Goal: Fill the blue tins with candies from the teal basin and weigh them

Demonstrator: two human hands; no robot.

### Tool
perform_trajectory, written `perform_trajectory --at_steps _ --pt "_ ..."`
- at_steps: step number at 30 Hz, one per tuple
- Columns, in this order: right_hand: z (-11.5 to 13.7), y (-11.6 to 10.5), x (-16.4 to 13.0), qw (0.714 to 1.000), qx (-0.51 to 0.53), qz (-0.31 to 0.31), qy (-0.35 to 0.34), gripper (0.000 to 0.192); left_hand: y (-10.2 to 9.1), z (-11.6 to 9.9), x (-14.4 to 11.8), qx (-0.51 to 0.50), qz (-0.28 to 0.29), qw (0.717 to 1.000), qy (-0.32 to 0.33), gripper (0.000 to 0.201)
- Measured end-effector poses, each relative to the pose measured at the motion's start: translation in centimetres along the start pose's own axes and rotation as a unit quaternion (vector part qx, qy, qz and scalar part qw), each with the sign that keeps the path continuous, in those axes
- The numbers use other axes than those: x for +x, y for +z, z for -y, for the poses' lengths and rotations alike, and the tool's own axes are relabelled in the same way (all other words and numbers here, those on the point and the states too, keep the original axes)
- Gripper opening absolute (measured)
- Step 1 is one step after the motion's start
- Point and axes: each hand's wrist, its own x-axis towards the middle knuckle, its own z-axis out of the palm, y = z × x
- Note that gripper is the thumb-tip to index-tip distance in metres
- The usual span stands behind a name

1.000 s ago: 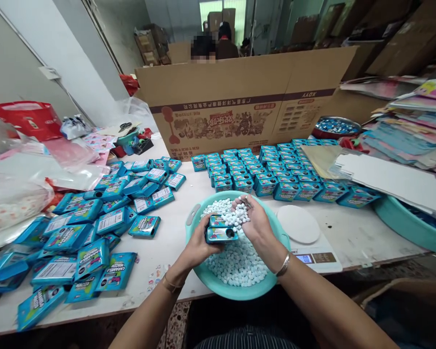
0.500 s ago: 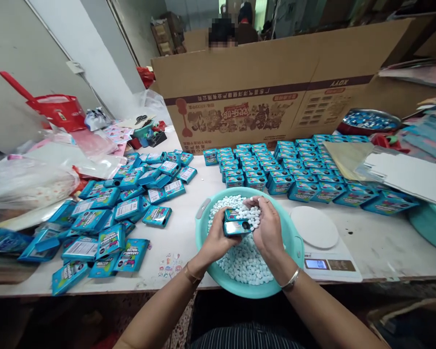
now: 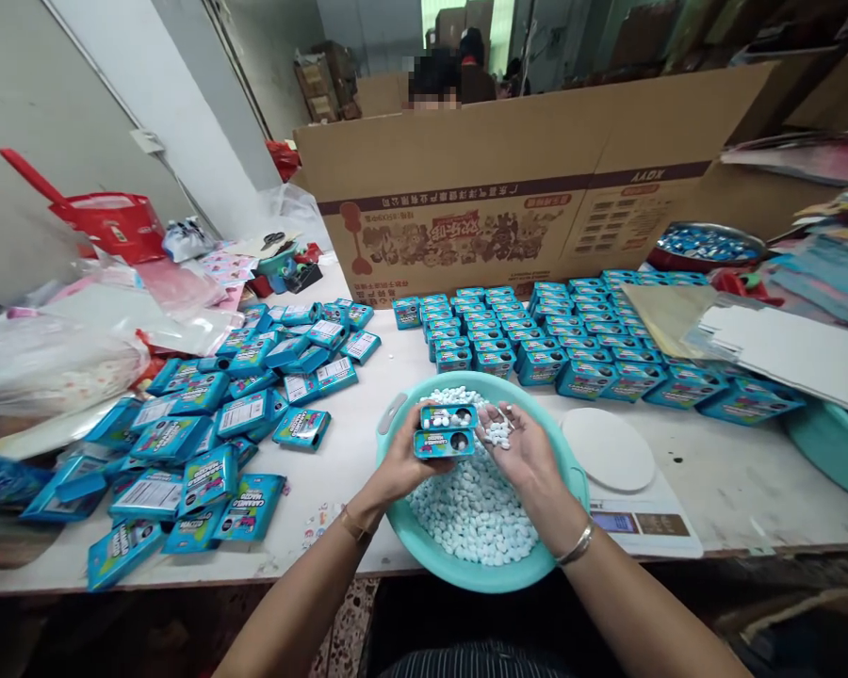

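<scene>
Two blue Caramelo Macizo boxes (image 3: pixel 444 443), one behind the other, are up over the basin (image 3: pixel 576 499), top faces showing, each with a dark opening toward its right end; white pellets show in the farther one. Left hand (image 3: pixel 396 466) is closed round them from their left side. Right hand (image 3: pixel 533 461) is palm up, loosely cupped, fingers half curled, with a few white candies (image 3: pixel 496 433) on it; fingertips close by the boxes' right ends, contact can't be told. Boxes look light, thin-walled, fairly stiff, likely slick from the glossy print; a hard squeeze could dent them. Best hold: side walls, low down, openings left uncovered and level. Candies look hard, smooth, prone to roll off a tilted palm. More candies (image 3: pixel 477 518) lie below in the basin, so spills there would be caught. Edges: basin rim surrounds the hands' work, near side seems to reach past the table edge. Digital scale (image 3: pixel 654 532) sits tight on the right, standing box rows (image 3: pixel 509 330) just beyond the far rim, carton (image 3: pixel 537 169) behind those. Most room is the bare tabletop (image 3: pixel 353 414) strip on the left, up to the loose box pile (image 3: pixel 212 414).
</scene>
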Motion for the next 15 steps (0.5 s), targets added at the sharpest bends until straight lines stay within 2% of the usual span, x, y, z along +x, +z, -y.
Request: perform_trajectory --at_steps 5,7,9,12,15 --pt "0.3 0.3 -0.3 1.0 -0.015 0.018 0.008 0.012 -1.0 -0.4 0.4 0.055 0.027 0.998 0.013 0.082" --pt "0.3 0.4 -0.6 1.0 -0.024 0.006 0.012 0.012 -1.8 -0.9 0.4 0.088 0.045 0.995 0.018 0.08" --pt "0.5 0.5 -1.1 0.997 -0.069 -0.004 -0.016 0.012 -2.7 -1.6 0.2 0.093 0.049 0.994 0.012 0.079" --pt "1.1 0.4 -2.2 0.972 -0.213 0.028 -0.089 0.019 -3.4 -2.0 -0.1 0.029 0.024 0.999 -0.013 0.082" --pt "2.2 0.7 -3.5 0.937 -0.315 0.09 -0.124 0.031 -2.9 -1.6 -0.5 -0.043 0.004 0.999 -0.03 0.086"
